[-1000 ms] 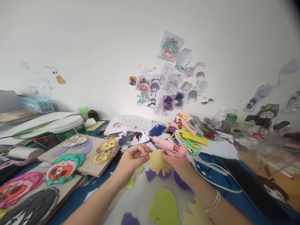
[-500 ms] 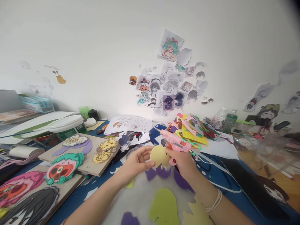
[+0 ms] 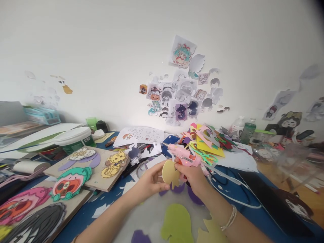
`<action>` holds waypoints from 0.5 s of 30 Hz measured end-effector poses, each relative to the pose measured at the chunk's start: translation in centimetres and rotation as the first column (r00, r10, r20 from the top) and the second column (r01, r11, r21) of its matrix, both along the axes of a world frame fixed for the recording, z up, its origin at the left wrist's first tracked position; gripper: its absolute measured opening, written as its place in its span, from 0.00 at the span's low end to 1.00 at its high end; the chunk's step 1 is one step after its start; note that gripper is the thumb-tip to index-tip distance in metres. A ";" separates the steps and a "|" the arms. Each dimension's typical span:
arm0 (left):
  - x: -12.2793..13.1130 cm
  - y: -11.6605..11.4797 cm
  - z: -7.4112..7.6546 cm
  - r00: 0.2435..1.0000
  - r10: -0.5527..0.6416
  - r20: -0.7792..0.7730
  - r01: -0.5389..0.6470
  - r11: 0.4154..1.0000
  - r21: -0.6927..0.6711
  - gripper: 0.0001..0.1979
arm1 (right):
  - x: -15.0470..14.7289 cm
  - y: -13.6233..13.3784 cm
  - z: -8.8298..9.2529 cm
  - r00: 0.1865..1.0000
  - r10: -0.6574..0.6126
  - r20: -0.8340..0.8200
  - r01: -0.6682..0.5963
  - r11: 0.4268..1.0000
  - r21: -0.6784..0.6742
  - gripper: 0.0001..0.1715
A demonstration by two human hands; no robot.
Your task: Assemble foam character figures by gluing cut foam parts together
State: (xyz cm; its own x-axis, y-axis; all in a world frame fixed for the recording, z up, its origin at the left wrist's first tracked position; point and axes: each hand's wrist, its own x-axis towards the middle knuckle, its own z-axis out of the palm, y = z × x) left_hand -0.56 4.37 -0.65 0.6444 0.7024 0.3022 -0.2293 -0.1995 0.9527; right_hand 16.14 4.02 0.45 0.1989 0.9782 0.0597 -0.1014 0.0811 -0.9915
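My left hand point(image 3: 151, 182) pinches a round yellow foam cut-out point(image 3: 170, 173) and holds it upright above the blue table point(image 3: 229, 180). My right hand point(image 3: 193, 175) grips a pink hot glue gun point(image 3: 183, 156), its nozzle pointing left just above the cut-out's top edge. The thumb of my right hand also rests against the yellow piece. Purple foam pieces point(image 3: 192, 195) lie on the table right under both hands. A white cord point(image 3: 235, 199) trails from the glue gun to the right.
Lime and yellow foam shapes point(image 3: 177, 224) lie near me. Boards with finished foam characters point(image 3: 88, 165) fill the left. A heap of coloured foam scraps and green scissors point(image 3: 206, 156) sits behind the hands. Bottles point(image 3: 238, 128) stand at the back right; a white tub point(image 3: 73, 138) at the left.
The yellow cut-out has been raised from flat near the table to upright. The glue gun has swung left and closer over its top edge. My view has shifted slightly.
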 end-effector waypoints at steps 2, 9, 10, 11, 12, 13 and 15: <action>0.0 -0.1 0.0 0.999 0.001 -0.035 0.000 0.999 0.035 0.33 | -0.1 -0.2 0.0 0.999 -0.015 0.029 0.016 0.999 -0.035 0.15; -0.2 -0.6 0.6 1.000 0.015 0.020 -0.014 0.999 -0.040 0.33 | 0.1 -1.2 1.3 0.991 0.124 0.057 -0.127 0.991 0.039 0.13; -0.3 -0.6 0.8 0.998 0.039 0.044 -0.035 0.996 -0.076 0.32 | 0.3 -1.2 1.3 0.989 0.131 0.063 -0.136 0.988 0.076 0.13; -0.4 -0.6 1.0 0.996 0.065 0.065 -0.058 0.992 -0.112 0.32 | 0.5 -1.1 1.3 0.990 0.123 0.067 -0.130 0.985 0.116 0.14; -0.5 -0.5 1.2 0.992 0.088 0.086 -0.075 0.987 -0.144 0.32 | 0.7 -1.0 1.2 0.991 0.113 0.071 -0.122 0.981 0.152 0.14; -0.7 -0.4 1.4 0.989 0.103 0.106 -0.083 0.981 -0.177 0.31 | 0.9 -0.9 1.0 0.992 0.101 0.073 -0.113 0.975 0.189 0.14; -1.0 -0.3 1.8 0.983 0.107 0.150 -0.070 0.970 -0.232 0.31 | 1.2 -0.6 0.6 0.992 0.102 0.067 -0.116 0.961 0.252 0.16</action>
